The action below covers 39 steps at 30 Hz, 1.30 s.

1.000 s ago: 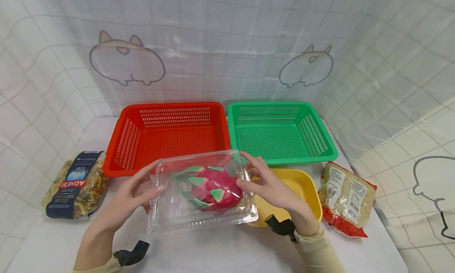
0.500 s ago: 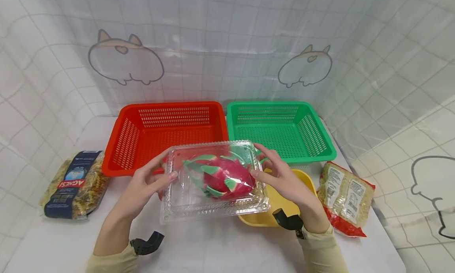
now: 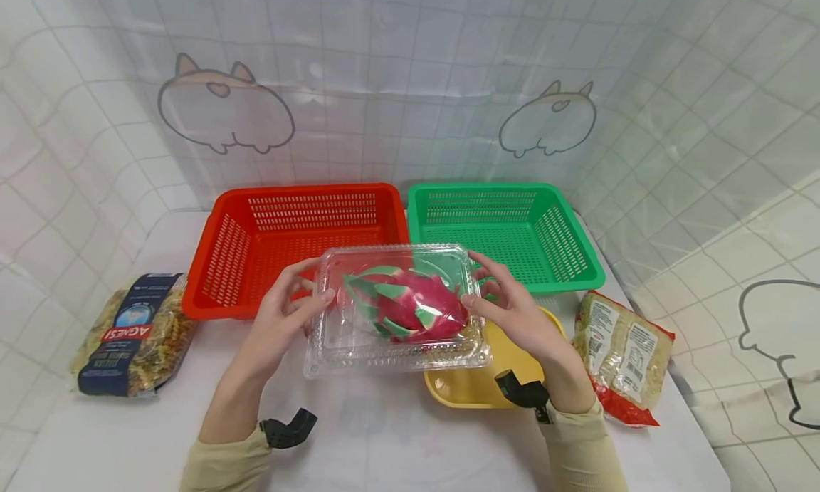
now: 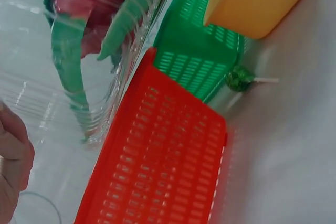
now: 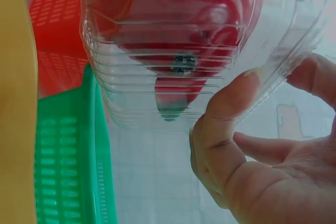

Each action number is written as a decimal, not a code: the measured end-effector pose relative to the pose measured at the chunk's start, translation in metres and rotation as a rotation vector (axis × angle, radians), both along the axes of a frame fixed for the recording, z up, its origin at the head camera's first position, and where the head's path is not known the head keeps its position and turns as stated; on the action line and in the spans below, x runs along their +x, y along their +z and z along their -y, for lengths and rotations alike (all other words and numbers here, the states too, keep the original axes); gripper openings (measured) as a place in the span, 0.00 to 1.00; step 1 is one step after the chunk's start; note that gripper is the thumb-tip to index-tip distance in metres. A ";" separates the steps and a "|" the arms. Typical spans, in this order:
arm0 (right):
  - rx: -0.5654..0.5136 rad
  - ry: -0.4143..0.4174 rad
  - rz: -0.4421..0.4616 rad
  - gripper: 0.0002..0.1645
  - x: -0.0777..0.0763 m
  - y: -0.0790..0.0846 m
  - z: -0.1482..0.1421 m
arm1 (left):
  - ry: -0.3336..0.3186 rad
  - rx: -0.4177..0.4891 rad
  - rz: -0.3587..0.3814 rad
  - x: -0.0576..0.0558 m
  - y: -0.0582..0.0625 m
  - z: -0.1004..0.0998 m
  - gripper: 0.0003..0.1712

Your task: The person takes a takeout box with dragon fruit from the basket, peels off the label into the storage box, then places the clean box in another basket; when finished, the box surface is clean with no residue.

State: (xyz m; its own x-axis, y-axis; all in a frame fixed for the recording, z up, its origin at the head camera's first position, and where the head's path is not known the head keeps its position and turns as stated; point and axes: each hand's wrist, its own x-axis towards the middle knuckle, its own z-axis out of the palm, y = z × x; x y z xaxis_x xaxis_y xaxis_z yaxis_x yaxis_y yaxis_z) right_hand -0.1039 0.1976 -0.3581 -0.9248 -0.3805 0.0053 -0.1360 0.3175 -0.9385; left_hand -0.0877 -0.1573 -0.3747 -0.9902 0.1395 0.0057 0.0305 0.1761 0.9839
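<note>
A clear plastic clamshell box (image 3: 334, 321) is held in the air, tilted, in front of the two baskets. Inside it lies a pink dragon fruit (image 3: 410, 300) with green scales. My left hand (image 3: 282, 317) grips the box's left end, thumb on top and fingers below. At the right end my right hand (image 3: 515, 317) holds it the same way. In the right wrist view, thumb and fingers (image 5: 220, 108) pinch the box's rim, and the dragon fruit shows through the ribbed wall. Only part of the left hand (image 4: 13, 156) appears in the left wrist view.
Behind the box stand a red basket (image 3: 221, 250) and a green basket (image 3: 570, 236). A yellow tub (image 3: 461, 396) lies partly beneath it. Pasta (image 3: 131, 335) is at left, a bag of grain (image 3: 624, 357) at right. A green lollipop (image 4: 240, 78) lies near the baskets.
Both hands have carried the box to the right and farther from me, and it has levelled a little. Both hands keep their hold. The baskets and bags stay put.
</note>
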 end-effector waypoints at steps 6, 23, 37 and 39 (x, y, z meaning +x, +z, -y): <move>-0.006 -0.037 0.020 0.41 -0.003 0.000 -0.004 | 0.024 0.020 0.002 -0.005 0.000 -0.008 0.31; -0.024 -0.112 0.032 0.36 -0.014 -0.005 -0.018 | -0.011 0.064 -0.045 -0.016 0.004 -0.026 0.35; -0.073 -0.220 0.033 0.33 -0.019 -0.005 -0.025 | -0.007 0.092 -0.063 -0.023 0.002 -0.044 0.38; -0.110 -0.239 0.041 0.33 -0.020 -0.006 -0.026 | -0.011 0.100 -0.063 -0.024 0.002 -0.047 0.38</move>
